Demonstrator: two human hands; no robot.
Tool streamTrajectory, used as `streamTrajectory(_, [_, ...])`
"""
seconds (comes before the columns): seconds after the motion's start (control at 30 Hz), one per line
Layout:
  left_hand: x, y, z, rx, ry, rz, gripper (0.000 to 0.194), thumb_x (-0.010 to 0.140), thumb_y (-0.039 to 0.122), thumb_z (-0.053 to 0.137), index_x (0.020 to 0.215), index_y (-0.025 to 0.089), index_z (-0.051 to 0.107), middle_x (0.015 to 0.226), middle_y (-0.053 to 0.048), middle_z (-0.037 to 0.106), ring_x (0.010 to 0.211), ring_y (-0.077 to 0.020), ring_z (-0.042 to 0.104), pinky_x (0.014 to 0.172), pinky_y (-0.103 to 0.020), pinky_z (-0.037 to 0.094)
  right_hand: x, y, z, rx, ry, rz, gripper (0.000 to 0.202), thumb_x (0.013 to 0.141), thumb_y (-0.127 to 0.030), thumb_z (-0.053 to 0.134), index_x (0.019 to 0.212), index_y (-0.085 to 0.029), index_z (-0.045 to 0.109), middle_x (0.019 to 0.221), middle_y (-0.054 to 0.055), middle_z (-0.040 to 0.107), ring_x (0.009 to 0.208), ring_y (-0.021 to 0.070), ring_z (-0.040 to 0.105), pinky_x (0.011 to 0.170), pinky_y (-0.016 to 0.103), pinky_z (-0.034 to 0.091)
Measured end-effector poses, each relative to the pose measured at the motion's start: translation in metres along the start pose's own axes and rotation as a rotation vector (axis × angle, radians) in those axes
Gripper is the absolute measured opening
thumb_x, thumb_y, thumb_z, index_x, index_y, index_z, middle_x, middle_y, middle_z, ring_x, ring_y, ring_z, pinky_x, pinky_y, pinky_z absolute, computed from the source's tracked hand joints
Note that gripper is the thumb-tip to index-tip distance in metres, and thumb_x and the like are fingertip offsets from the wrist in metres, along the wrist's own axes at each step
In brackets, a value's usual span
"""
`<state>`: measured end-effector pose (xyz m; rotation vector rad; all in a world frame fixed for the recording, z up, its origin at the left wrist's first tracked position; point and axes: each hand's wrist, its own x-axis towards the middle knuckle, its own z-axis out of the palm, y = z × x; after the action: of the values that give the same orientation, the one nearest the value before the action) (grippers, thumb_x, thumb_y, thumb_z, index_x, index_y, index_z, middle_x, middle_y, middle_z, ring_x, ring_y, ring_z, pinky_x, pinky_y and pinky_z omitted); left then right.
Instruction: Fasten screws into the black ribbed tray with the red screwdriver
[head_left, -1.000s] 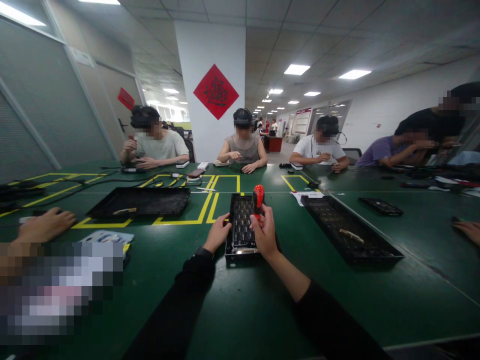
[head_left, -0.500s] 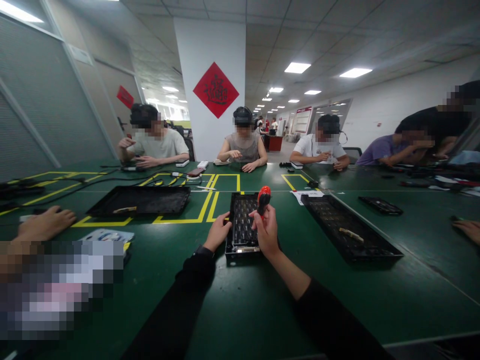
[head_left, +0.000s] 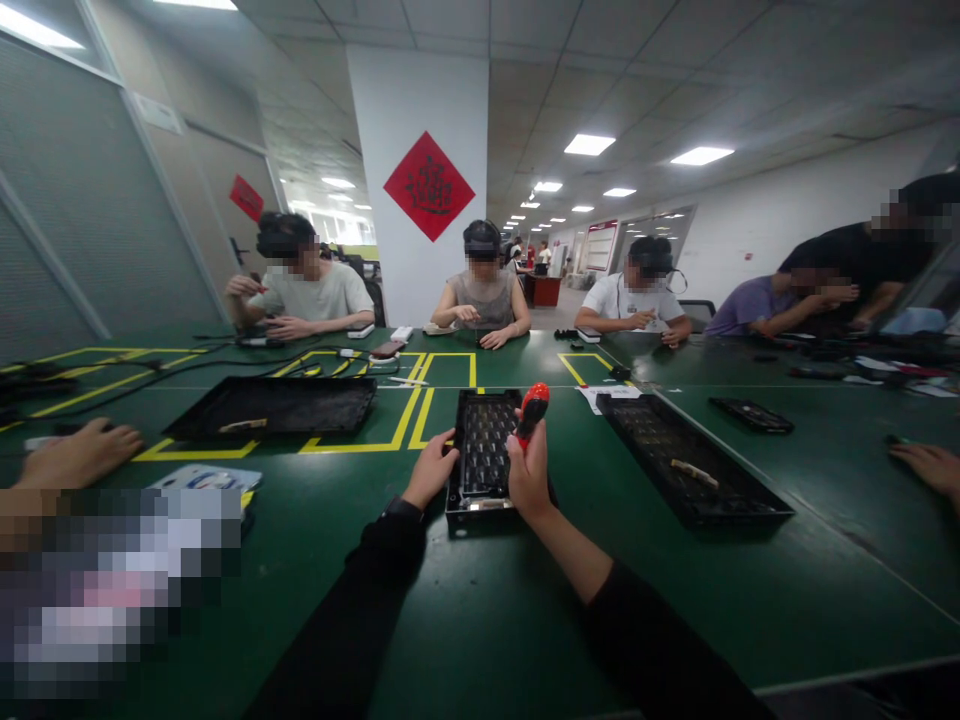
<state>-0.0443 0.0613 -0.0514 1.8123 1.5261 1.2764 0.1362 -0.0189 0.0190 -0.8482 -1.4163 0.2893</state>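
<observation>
A small black tray (head_left: 480, 440) lies on the green table in front of me, its floor covered with rows of small shiny pieces. Along its near end runs a pale strip (head_left: 489, 506). My left hand (head_left: 431, 468) grips the tray's left wall, thumb at the rim. Over the tray's right side, my right hand (head_left: 529, 475) is closed around a screwdriver (head_left: 534, 408) with a red and black handle. The handle points up and leans right; its lower end is hidden by the hand, so I cannot tell what it touches.
Larger black trays stand at left (head_left: 274, 408) and right (head_left: 686, 455), each holding a pale strip. A flat black part (head_left: 750, 414) lies farther right. Other people's hands rest at left (head_left: 79, 455) and right (head_left: 926, 465). Cables (head_left: 161, 362) cross the far left.
The screwdriver handle has tipped from nearly upright to leaning right, and my right hand has turned with it, its fingers wrapped closer. My left hand stays on the tray.
</observation>
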Motion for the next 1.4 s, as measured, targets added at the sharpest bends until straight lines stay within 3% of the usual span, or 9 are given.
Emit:
streamTrajectory(0.17, [-0.0018, 0.0026, -0.0014, -0.015, 0.005, 0.001, 0.049, 0.074, 0.018, 0.05, 0.122, 0.013, 0.053, 0.124, -0.011, 0.054, 0.107, -0.02, 0.053, 0.098, -0.035, 0.037, 0.0011, -0.006, -0.0017, -0.002, 0.007, 0.016, 0.026, 0.087, -0.026, 0.043, 0.111, -0.019, 0.05, 0.096, 0.005, 0.049, 0.089, 0.0174, 0.05, 0.082, 0.033, 0.042])
streamTrajectory(0.37, [-0.004, 0.0057, -0.0021, -0.033, 0.006, -0.01, 0.049, 0.074, 0.019, 0.05, 0.122, 0.013, 0.053, 0.124, -0.011, 0.054, 0.108, -0.0199, 0.053, 0.098, -0.035, 0.037, -0.0032, -0.0021, 0.0033, 0.239, -0.041, 0.113, 0.054, 0.082, -0.03, 0.054, 0.132, -0.021, 0.037, 0.105, 0.008, 0.055, 0.081, 0.0148, 0.056, 0.066, 0.026, 0.048])
streamTrajectory(0.5, [-0.0039, 0.0065, -0.0017, -0.019, 0.004, -0.002, 0.049, 0.074, 0.017, 0.05, 0.122, 0.014, 0.052, 0.125, -0.011, 0.054, 0.112, -0.0202, 0.051, 0.101, -0.035, 0.035, -0.0073, -0.0018, 0.0047, 0.284, -0.055, 0.096, 0.044, 0.088, -0.03, 0.044, 0.13, -0.02, 0.04, 0.106, 0.009, 0.06, 0.073, 0.0135, 0.057, 0.071, 0.03, 0.049])
streamTrajectory(0.63, [-0.0031, 0.0052, -0.0013, -0.013, -0.003, -0.006, 0.049, 0.073, 0.017, 0.05, 0.122, 0.013, 0.052, 0.125, -0.012, 0.054, 0.113, -0.0206, 0.05, 0.101, -0.035, 0.035, -0.0083, -0.001, 0.0043, 0.273, -0.049, 0.117, 0.042, 0.09, -0.029, 0.041, 0.131, -0.022, 0.037, 0.104, 0.007, 0.058, 0.059, 0.0093, 0.053, 0.062, 0.027, 0.049])
streamTrajectory(0.8, [-0.0025, 0.0033, -0.0009, -0.003, -0.005, -0.008, 0.049, 0.074, 0.019, 0.049, 0.123, 0.013, 0.051, 0.125, -0.012, 0.053, 0.113, -0.0207, 0.05, 0.1, -0.035, 0.035, -0.0065, 0.0014, 0.0047, 0.292, -0.009, 0.13, 0.043, 0.084, -0.031, 0.052, 0.126, -0.024, 0.045, 0.109, 0.007, 0.047, 0.068, 0.01, 0.055, 0.06, 0.025, 0.049])
streamTrajectory(1.03, [-0.0012, 0.0006, -0.0006, 0.018, -0.019, 0.011, 0.051, 0.075, 0.019, 0.048, 0.125, 0.013, 0.05, 0.126, -0.012, 0.052, 0.114, -0.021, 0.049, 0.101, -0.035, 0.034, -0.0061, 0.0015, 0.0042, 0.32, -0.013, 0.186, 0.039, 0.091, -0.032, 0.037, 0.129, -0.023, 0.041, 0.098, 0.005, 0.056, 0.058, 0.0086, 0.05, 0.058, 0.024, 0.046])
streamTrajectory(1.27, [-0.0016, 0.0001, -0.0005, -0.001, -0.014, 0.001, 0.051, 0.074, 0.019, 0.049, 0.124, 0.013, 0.051, 0.126, -0.012, 0.053, 0.112, -0.021, 0.05, 0.1, -0.036, 0.036, -0.0056, -0.0018, 0.0056, 0.349, -0.007, 0.19, 0.041, 0.084, -0.03, 0.051, 0.124, -0.025, 0.041, 0.1, 0.004, 0.052, 0.063, 0.009, 0.052, 0.057, 0.022, 0.046])
streamTrajectory(1.4, [-0.0018, 0.0, -0.0002, -0.009, -0.006, 0.01, 0.05, 0.074, 0.019, 0.049, 0.124, 0.014, 0.051, 0.125, -0.011, 0.054, 0.111, -0.0205, 0.051, 0.1, -0.036, 0.035, -0.0066, -0.0032, 0.0028, 0.248, -0.015, 0.146, 0.029, 0.088, -0.029, 0.044, 0.115, -0.024, 0.049, 0.093, 0.002, 0.051, 0.064, 0.0092, 0.051, 0.064, 0.024, 0.046])
